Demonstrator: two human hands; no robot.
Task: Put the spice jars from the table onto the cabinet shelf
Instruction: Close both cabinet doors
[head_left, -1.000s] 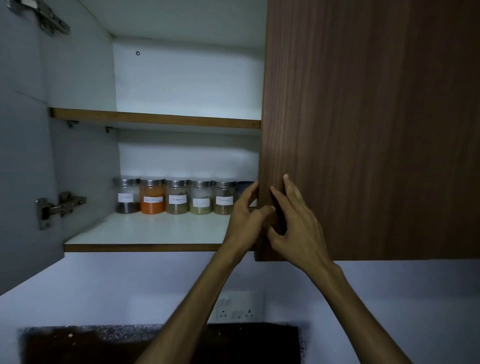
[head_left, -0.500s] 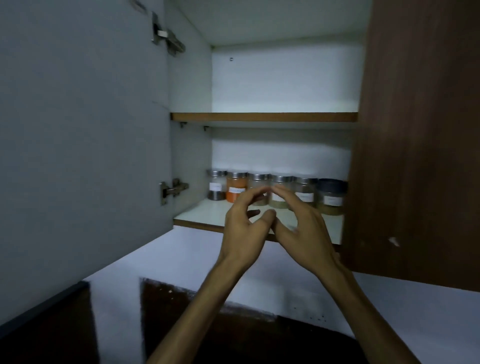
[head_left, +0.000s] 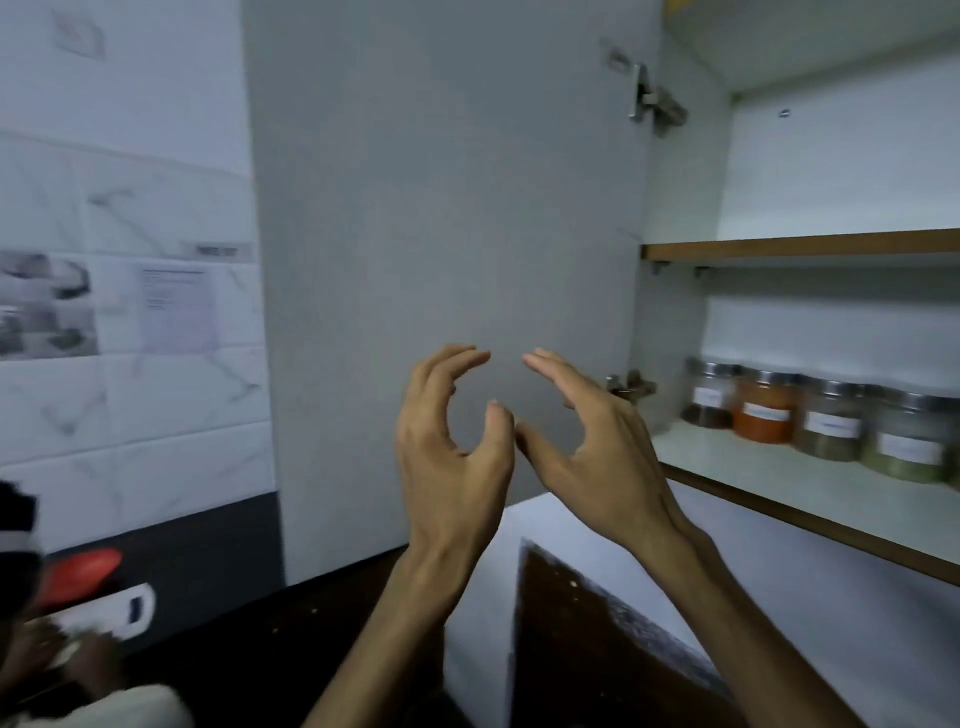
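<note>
A: How are the hands positioned?

B: The left hand (head_left: 451, 447) and the right hand (head_left: 592, 447) are raised side by side in front of the open cabinet door (head_left: 447, 218). Both are held empty. The fingers of each are curled loosely and spread from the thumb, so that a rounded gap is formed between the two hands. The thumbs are seen close together, nearly touching; actual contact cannot be confirmed. Nothing is gripped, and the door is not touched.

A: Where are the spice jars located?

B: The spice jars (head_left: 826, 423) are lined up in a single row on the lower cabinet shelf (head_left: 779, 483), to the right of the hands and well apart from them. Four jars are counted within the picture: one with dark contents (head_left: 710, 399), one with orange contents (head_left: 764, 410), and two with greenish-brown contents. Each is fitted with a metal lid and a white label. The row is cut off by the right edge, so the full count cannot be told.

A: What else is counted?

B: Two shelves are visible; the upper shelf (head_left: 800, 245) carries nothing in view. Two hinges (head_left: 654, 101) are mounted on the door.
</note>
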